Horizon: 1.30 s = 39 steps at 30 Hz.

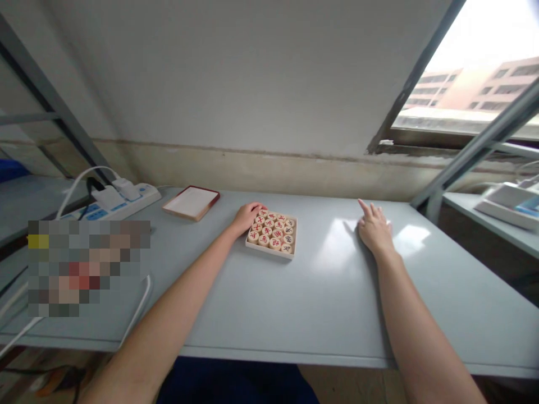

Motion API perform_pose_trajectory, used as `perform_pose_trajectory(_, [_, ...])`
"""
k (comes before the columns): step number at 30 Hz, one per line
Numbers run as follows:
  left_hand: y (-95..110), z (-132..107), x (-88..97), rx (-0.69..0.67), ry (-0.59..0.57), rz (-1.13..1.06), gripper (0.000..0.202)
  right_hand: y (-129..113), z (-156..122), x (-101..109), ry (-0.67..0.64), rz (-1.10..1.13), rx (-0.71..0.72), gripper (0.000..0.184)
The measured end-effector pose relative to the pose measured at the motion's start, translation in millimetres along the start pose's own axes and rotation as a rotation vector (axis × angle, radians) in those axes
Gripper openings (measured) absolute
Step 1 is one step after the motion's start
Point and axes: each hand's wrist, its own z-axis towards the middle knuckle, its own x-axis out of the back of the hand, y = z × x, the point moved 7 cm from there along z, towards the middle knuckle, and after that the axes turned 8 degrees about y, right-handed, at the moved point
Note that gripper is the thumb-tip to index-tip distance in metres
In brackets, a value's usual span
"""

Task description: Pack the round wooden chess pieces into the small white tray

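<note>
A shallow pale box (271,252) sits on the desk in front of me, filled with several round Chinese chess pieces (275,243) marked with red and black characters. My left hand (248,217) grips the box at its far left corner, fingers bent along the edge. Well to the right of the box, my right hand (374,227) rests low over the desk with its fingers stretched forward and apart. No object shows in it, though the underside of the palm is hidden. The box's lid (192,203), white inside with a dark red rim, lies behind and left of my left hand.
A white power strip (126,199) with plugs and cables stands at the left back of the grey desk (269,314). In front of it is a pixelated patch. A wall borders the desk's back. Sloping metal bars rise at both sides, and a white tray (509,203) stands far right.
</note>
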Motion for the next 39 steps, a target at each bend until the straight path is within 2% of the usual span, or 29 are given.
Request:
perform_pose_trajectory(3, [-2.3, 0.7, -0.8, 0.003, -0.001, -0.001, 0.031, -51.9, 2.9, 34.9, 0.105, 0.117, 0.137, 0.064])
perform_pose_trajectory(4, [-3.2, 0.9, -1.0, 0.005, -0.002, -0.004, 0.031, -75.2, 2.1, 41.7, 0.095, 0.2, 0.22, 0.067])
perform_pose_trajectory(6, [-4.1, 1.5, -1.2, 0.001, -0.004, -0.009, 0.03, -124.6, -4.1, 47.3, 0.002, 0.375, 0.409, 0.072])
perform_pose_trajectory(9, [-3.5, 2.4, -0.8, -0.024, -0.001, 0.005, 0.031, -185.1, -20.0, 42.9, -0.226, 0.506, 0.623, 0.063])
perform_pose_trajectory(11, [-3.1, 2.9, -0.5, -0.035, 0.006, 0.022, 0.031, -208.5, -28.1, 40.0, -0.334, 0.507, 0.694, 0.056])
perform_pose_trajectory(13, [-3.2, 3.3, -0.5, -0.04, 0.013, 0.034, 0.031, -218.7, -29.9, 40.9, -0.357, 0.469, 0.712, 0.051])
perform_pose_trajectory(22, [-5.4, 4.2, -1.6, -0.026, 0.008, 0.027, 0.032, -215.5, -23.9, 53.2, -0.254, 0.417, 0.668, 0.025])
perform_pose_trajectory(28, [-5.5, 5.0, -2.1, -0.025, 0.004, 0.011, 0.034, -214.4, -31.2, 55.3, -0.19, 0.382, 0.602, 0.019])
perform_pose_trajectory(32, [-5.1, 4.8, -2.5, -0.015, -0.014, -0.004, 0.036, -207.5, -26.8, 54.3, -0.178, 0.408, 0.549, 0.017])
perform_pose_trajectory(35, [-4.9, 4.5, -1.5, -0.011, -0.016, -0.026, 0.038, -185.2, -11.3, 62.9, -0.059, 0.487, 0.426, 0.02])
perform_pose_trajectory(37, [-6.5, 5.2, -1.7, 0.004, -0.025, -0.037, 0.038, -159.4, 0.4, 68.1, 0.054, 0.479, 0.306, 0.02])
perform_pose_trajectory(39, [-9.3, 6.5, -2.1, 0.03, -0.033, -0.037, 0.04, -130.2, 8.3, 65.3, 0.095, 0.397, 0.197, 0.018])
